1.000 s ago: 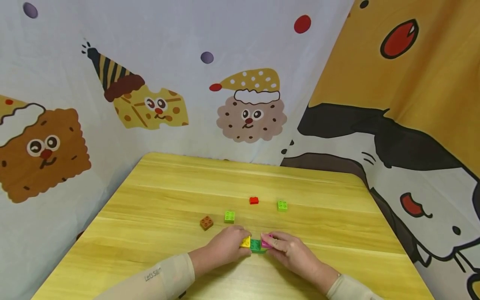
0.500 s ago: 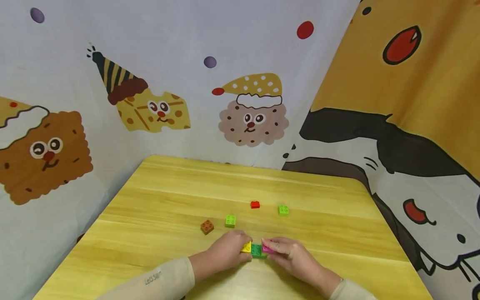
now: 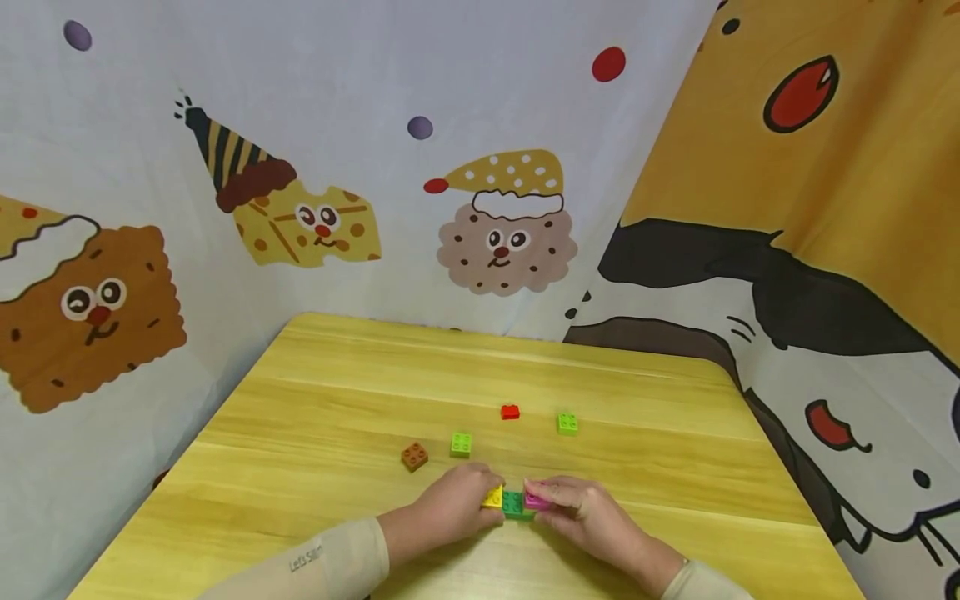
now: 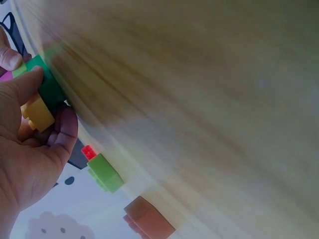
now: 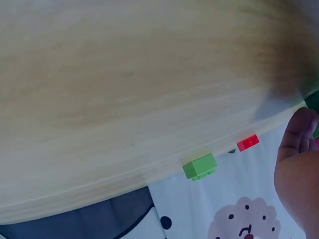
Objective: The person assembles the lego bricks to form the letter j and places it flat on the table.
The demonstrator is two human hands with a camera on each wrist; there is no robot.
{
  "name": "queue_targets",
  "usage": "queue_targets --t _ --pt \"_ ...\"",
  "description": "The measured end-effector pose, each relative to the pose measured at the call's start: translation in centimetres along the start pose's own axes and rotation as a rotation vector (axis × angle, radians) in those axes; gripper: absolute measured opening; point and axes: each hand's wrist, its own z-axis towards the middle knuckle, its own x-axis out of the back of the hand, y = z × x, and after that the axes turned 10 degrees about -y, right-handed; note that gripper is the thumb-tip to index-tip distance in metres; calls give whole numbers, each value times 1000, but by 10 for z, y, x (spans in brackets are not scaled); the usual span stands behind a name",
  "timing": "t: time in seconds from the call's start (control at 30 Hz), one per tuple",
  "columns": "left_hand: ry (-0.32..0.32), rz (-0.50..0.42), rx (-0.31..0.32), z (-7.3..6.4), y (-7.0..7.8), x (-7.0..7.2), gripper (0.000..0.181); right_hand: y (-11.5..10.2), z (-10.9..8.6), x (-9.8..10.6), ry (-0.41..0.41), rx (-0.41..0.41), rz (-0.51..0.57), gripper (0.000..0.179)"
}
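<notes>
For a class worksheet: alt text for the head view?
Left hand grips a yellow toy brick, right hand a pink brick, green brick between; on the table beyond lie a brown brick, red brick and two lime bricks.

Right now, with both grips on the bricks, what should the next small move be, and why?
Probably a gentle downward press on the magenta brick with the right grip. That grip already pinches it, while the left grip holds the yellow brick across the dark green brick, so can steady the build. Whether the magenta one is fully seated cannot be seen.
</notes>
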Motion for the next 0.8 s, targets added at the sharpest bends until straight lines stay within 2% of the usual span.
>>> queue_targets --t 0.17,0.47,0.63,0.7,0.8 --pt "-3 14 5 0 1 0 49 0 1 3 -5 3 -33 54" --pt "-11 35 14 0 0 -3 51 -1 -3 5 -18 -16 -18 57" --pt "-4 30 7 -1 1 -3 51 1 -8 11 -54 -120 30 62" --pt "-4 21 6 -1 1 -2 51 3 -6 19 -54 -181 38 57" --pt "-9 11 13 -2 1 -2 52 11 2 33 -12 -259 31 45"
